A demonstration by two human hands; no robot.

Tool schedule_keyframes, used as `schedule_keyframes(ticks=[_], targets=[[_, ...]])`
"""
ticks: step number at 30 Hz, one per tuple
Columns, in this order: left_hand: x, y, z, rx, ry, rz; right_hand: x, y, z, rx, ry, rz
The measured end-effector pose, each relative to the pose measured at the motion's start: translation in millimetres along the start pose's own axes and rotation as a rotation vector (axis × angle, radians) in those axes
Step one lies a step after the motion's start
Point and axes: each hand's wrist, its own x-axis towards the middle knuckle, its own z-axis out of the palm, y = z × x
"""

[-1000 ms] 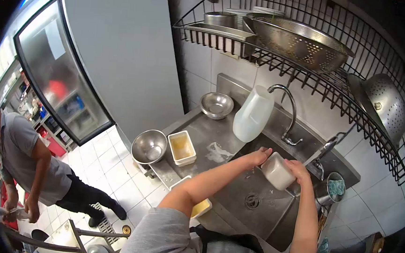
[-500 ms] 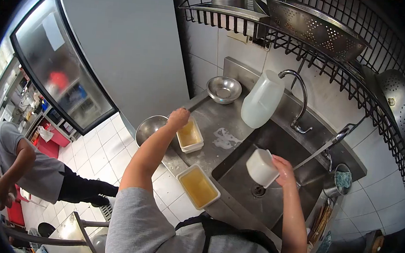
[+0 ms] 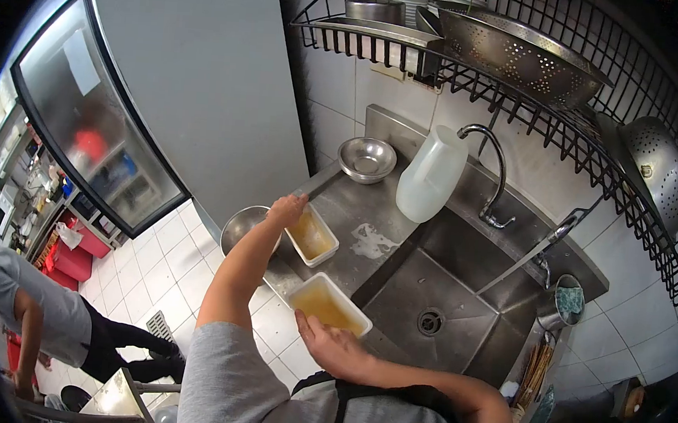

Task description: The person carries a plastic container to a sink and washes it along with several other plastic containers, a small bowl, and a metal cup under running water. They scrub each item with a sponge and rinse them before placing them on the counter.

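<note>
Two white rectangular plastic containers with yellowish contents stand on the left edge of the steel counter. At the rear container [image 3: 321, 259], my left hand [image 3: 285, 210] has its fingers closed at the far left corner of the rim. My right hand [image 3: 337, 348] grips the near long side of the front container [image 3: 354, 313], its fingers along the rim. A steel bowl [image 3: 245, 228] lies just left of my left hand, partly covered by my forearm. The white tub seen earlier over the sink cannot be made out separately.
Water runs from a tap [image 3: 562, 229] into the steel sink [image 3: 395, 310]. Behind it stand a translucent jug [image 3: 431, 179] and another steel bowl [image 3: 367, 158]. A wire rack [image 3: 474, 83] with colanders hangs above. A co-worker [image 3: 49, 309] stands at far left.
My right hand has moved left from over the sink, where it held a white tub, to the front container. My left hand has shifted slightly left and down. The co-worker has moved.
</note>
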Motion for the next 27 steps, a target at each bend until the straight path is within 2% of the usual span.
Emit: schedule_keyframes(ticks=[3, 4, 7, 10, 13, 14, 16, 17, 19, 20, 21, 22, 23, 25, 27], targets=[[-7.1, 5.3, -11.3, -0.004, -0.009, -0.018, -2.0, -5.0, 10.4, 0.039, -0.093, 0.139], [-7.8, 5.4, -12.9, -0.013, -0.002, -0.027, -1.2, -6.0, 7.9, 0.155, -0.376, 0.299], [-5.5, -1.9, -12.2, -0.033, 0.035, -0.011, -10.6, -1.8, 14.9, 0.028, -0.339, 0.114], [-11.8, 2.9, -28.5, -0.078, -0.01, -0.065, -14.9, 3.0, -18.5, -0.049, -0.078, 0.098], [-9.2, -6.8, -28.7, -0.134, 0.046, -0.104, -32.6, 33.3, -24.7, 0.195, 0.101, 0.218], [-7.6, -10.6, -28.5, -0.169, 0.085, -0.09, -42.7, 47.2, -16.2, 0.338, 0.198, 0.299], [-3.6, -14.9, -29.2, -0.236, 0.165, -0.058, -58.7, 84.9, -10.3, 0.486, 0.403, 0.327], [-1.9, -10.5, -34.5, -0.255, 0.191, -0.042, -72.3, 104.9, -8.0, 0.404, 0.453, 0.41], [3.7, 8.3, -47.4, -0.293, 0.237, 0.01, -104.2, 172.7, 11.6, 0.551, 0.604, 0.707], [11.9, 22.3, -49.0, -0.294, 0.267, 0.057, -118.4, 206.3, 5.1, 0.72, 0.673, 0.858], [21.7, 40.9, -50.2, -0.296, 0.296, 0.11, -123.4, 219.9, -25.6, 0.79, 0.678, 1.148], [32.4, 64.1, -51.1, -0.304, 0.326, 0.169, -139.6, 250.7, -35.3, 1.111, 0.84, 1.266], [38.6, 96.2, -55.2, -0.27, 0.298, 0.21, -157.7, 280.6, -42.0, 1.261, 0.92, 1.259], [39.0, 168.7, -64.3, -0.198, 0.252, 0.289, -164.9, 306.3, -72.5, 1.331, 0.936, 1.308], [59.0, 225.0, -39.0, -0.169, 0.264, 0.529, -163.3, 324.0, -96.9, 1.493, 0.871, 1.291]])
